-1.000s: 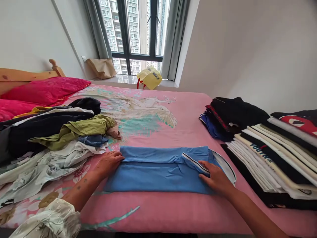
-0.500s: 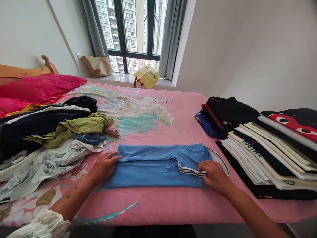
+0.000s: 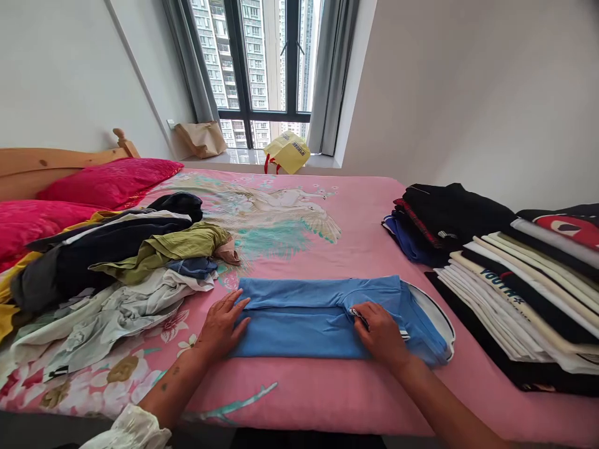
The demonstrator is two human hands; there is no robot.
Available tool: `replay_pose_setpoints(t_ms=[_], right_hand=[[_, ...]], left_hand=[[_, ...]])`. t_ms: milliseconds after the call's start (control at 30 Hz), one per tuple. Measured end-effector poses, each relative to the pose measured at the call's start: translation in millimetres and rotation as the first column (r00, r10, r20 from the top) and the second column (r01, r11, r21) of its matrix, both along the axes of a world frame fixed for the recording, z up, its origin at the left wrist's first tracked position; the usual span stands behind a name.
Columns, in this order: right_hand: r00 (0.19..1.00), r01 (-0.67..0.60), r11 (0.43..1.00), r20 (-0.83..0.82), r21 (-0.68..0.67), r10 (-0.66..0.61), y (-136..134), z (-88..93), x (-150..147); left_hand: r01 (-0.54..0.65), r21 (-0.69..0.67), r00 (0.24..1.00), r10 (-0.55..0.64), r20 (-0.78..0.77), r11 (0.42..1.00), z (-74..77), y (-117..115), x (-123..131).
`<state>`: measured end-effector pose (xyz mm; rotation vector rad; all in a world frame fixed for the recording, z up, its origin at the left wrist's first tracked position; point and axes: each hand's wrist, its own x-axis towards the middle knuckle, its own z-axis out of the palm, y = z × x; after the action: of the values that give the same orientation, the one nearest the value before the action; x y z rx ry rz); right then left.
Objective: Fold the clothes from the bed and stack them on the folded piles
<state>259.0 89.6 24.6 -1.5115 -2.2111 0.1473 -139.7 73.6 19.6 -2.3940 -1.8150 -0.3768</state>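
Observation:
A blue T-shirt (image 3: 299, 330) lies across the bed, folded lengthwise into a long strip, its round white-and-black-edged collar at the right end. At its left end rests my left hand (image 3: 223, 324), fingers spread and touching the fabric, gripping nothing. My right hand (image 3: 381, 330) is over the sleeve nearer the collar, with its fingers curled onto the cloth. Bits of the striped cuff (image 3: 405, 335) show on either side of that hand; the rest of the cuff is hidden under it.
To the left is a loose heap of clothes (image 3: 121, 262) with pink pillows (image 3: 112, 181) behind. Folded stacks, including white shirts (image 3: 486, 305) and black garments (image 3: 458, 212), stand on the right. A yellow bag (image 3: 287, 153) and a brown paper bag (image 3: 201, 138) sit by the window.
My right hand has moved left along the shirt, shifting the sleeve's striped cuff with it. My left hand has slid slightly farther onto the left end. The view has shifted a little.

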Motion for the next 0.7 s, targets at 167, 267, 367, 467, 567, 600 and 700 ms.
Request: replay_pose_setpoints(t_ms=[167,267,367,467,567,600,700], right_hand=[[0.994,-0.097,0.986,0.032,-0.132,0.102,-13,11.9,4],[0.994,-0.078,0.994,-0.076,-0.077,0.073,-11,17.3,1],[0.99,-0.056,0.998,-0.129,-0.031,0.051,3,18.8,-2],[1.0,0.014,0.995,0.009,-0.102,-0.013,24,11.6,8],[0.955,0.234,0.951,0.229,-0.2,-0.187,42,3.2,31],[0.937,0.288,0.937,0.26,-0.199,-0.233,45,2.4,37],[0.946,0.263,0.959,0.227,-0.11,-0.233,47,7.1,40]], left_hand=[[0.011,-0.068,0.999,-0.008,0.045,0.998,5.6,3,14],[0.09,-0.051,0.99,-0.083,0.117,0.995,8.9,18,30],[0.199,-0.09,0.97,-0.183,0.16,0.976,7.8,38,47],[0.062,-0.21,0.992,-0.037,0.119,0.976,1.1,54,54],[-0.18,-0.34,0.978,0.204,0.036,0.923,-6.0,60,50],[-0.221,-0.364,0.97,0.244,0.015,0.905,-7.1,61,49],[-0.237,-0.339,0.97,0.242,-0.03,0.91,-5.2,62,52]])
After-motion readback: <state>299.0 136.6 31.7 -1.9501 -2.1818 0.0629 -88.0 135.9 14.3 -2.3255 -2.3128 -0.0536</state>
